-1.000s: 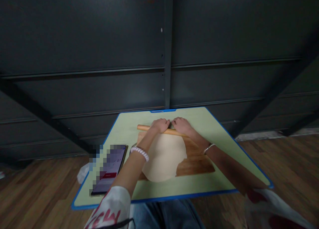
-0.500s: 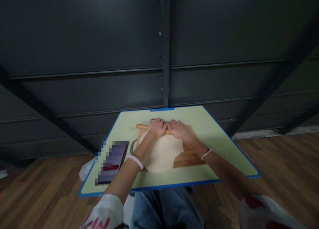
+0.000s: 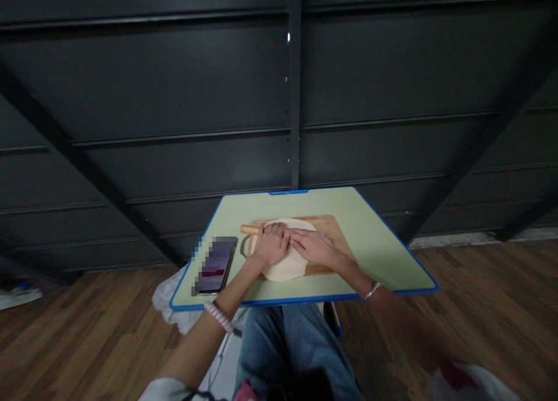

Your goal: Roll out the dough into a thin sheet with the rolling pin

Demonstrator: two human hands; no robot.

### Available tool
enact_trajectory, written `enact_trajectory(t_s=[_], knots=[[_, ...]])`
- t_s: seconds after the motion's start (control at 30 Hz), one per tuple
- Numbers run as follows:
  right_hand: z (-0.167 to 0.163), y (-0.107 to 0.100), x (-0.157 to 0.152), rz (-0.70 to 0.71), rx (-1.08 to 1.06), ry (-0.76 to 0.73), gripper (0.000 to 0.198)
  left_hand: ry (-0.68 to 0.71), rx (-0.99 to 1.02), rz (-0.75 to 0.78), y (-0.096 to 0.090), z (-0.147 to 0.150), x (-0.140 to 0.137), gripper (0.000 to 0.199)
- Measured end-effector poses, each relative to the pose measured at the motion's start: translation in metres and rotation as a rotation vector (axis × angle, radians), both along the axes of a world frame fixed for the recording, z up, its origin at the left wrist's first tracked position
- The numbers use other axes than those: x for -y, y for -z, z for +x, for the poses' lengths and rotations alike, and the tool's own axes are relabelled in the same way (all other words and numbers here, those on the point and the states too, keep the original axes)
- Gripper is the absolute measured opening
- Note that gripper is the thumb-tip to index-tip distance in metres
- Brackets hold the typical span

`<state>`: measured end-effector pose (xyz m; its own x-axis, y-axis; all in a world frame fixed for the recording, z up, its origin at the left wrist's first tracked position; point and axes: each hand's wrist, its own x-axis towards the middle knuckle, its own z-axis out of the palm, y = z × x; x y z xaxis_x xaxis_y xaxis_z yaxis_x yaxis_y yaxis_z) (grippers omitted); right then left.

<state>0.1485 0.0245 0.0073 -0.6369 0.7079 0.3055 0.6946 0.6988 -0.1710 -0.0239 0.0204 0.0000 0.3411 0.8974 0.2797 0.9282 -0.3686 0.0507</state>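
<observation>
A thin, pale sheet of dough (image 3: pixel 285 270) lies on a wooden board (image 3: pixel 337 238), its edge uneven at the right. Across the dough rests a wooden rolling pin (image 3: pixel 249 229); only its left end shows, and my hands hide the rest. My left hand (image 3: pixel 272 244) is closed over the pin with its fingers bent. Close beside it, my right hand (image 3: pixel 314 247) presses down over the pin's other part, thumbs and fingertips nearly meeting. A metal handle (image 3: pixel 244 247) sticks out at the board's left side.
The board lies on a pale green folding table (image 3: pixel 375 244) with a blue rim. A phone (image 3: pixel 218 267) lies at the table's left. Behind stands a dark metal panel wall (image 3: pixel 183 87). White plastic (image 3: pixel 168 296) hangs below the left edge, above a wooden floor (image 3: pixel 113 319).
Both hands have drawn the rolling pin from the far edge of the dough towards me, uncovering dough beyond it. The camera view has also shifted.
</observation>
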Motion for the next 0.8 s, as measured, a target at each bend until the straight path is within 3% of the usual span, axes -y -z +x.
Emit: enact_trajectory(t_s=[0.23,0.47,0.8], knots=[[0.003,0.005,0.016,-0.003,-0.071,-0.067,0.041,0.03,0.012,0.077,-0.004,-0.007,0.034,0.037],[-0.006,0.009,0.032,0.05,-0.041,0.135,0.042,0.038,0.084,0.078,0.006,-0.011,0.063,0.039],[0.002,0.01,0.05,0.007,-0.106,0.048,0.036,0.015,0.05,0.109,0.011,-0.002,0.1,0.049]])
